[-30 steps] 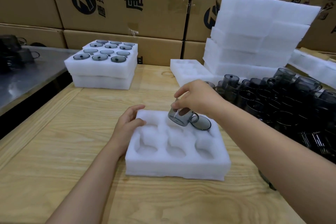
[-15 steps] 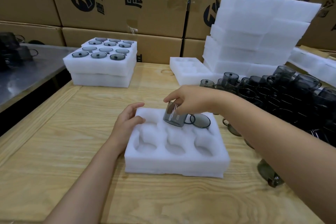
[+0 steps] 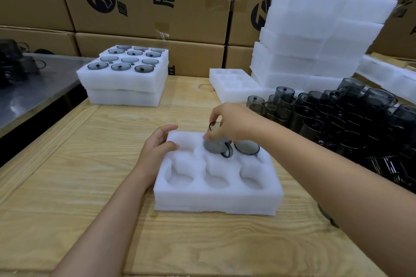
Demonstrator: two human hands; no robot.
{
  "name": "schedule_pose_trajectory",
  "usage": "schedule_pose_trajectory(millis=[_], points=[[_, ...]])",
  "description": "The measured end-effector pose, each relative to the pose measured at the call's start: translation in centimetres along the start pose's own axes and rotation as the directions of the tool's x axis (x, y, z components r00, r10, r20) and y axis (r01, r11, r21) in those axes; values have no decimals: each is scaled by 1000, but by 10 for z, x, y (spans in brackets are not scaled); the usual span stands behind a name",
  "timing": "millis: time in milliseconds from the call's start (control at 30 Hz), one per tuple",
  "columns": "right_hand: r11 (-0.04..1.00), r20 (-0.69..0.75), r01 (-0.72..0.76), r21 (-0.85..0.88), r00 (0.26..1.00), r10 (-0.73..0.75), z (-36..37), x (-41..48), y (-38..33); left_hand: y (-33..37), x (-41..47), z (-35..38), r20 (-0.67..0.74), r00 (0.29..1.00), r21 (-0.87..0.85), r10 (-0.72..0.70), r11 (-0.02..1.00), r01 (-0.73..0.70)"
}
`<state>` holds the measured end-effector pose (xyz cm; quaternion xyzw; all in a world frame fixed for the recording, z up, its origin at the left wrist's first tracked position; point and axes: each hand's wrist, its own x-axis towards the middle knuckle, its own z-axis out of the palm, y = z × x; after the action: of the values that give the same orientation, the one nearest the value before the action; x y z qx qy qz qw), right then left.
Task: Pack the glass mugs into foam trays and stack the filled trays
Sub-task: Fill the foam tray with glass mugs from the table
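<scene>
Glass mug [image 3: 213,146] sits tilted over the middle of the back row of the foam tray [image 3: 216,200], pinched from above by the right hand [image 3: 231,123]. Its long axis leans off vertical, and the handle points right, toward the seated mug [image 3: 246,147] just beside it. The left hand [image 3: 157,146] grips the tray's far-left corner. Judgement: the axis needs righting before the mug is lowered

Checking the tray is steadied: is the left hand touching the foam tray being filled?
Touching. The head view shows the left hand holding the far-left corner of the foam tray, thumb lying on its top surface.
</scene>
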<state>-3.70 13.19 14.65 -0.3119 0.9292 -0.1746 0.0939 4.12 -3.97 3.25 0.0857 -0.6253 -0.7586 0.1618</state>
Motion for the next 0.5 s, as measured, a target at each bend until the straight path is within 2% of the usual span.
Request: schedule_pose_trajectory(millis=[100,167,300,367,433,500], points=[[987,-44,36,-159,998,-44,7,2,-6,1,1,0,-1,1000,15,-1,1000,1],[979,-29,34,-199,999,-41,9,5,-7,1,1,0,-2,1000,16,1,1000,-1],[994,-38,60,-95,997,-64,7,12,-2,3,-2,1,6,1000,28,-8,1000,8],[996,-33,82,19,996,-81,13,15,0,9,-2,5,-21,1000,160,8,987,-5],[990,17,85,108,996,-88,23,17,5,19,-2,13,-49,990,379,135,919,-106],[989,64,97,108,993,-104,29,16,12,31,-2,28,30,969,487,244,843,-227]])
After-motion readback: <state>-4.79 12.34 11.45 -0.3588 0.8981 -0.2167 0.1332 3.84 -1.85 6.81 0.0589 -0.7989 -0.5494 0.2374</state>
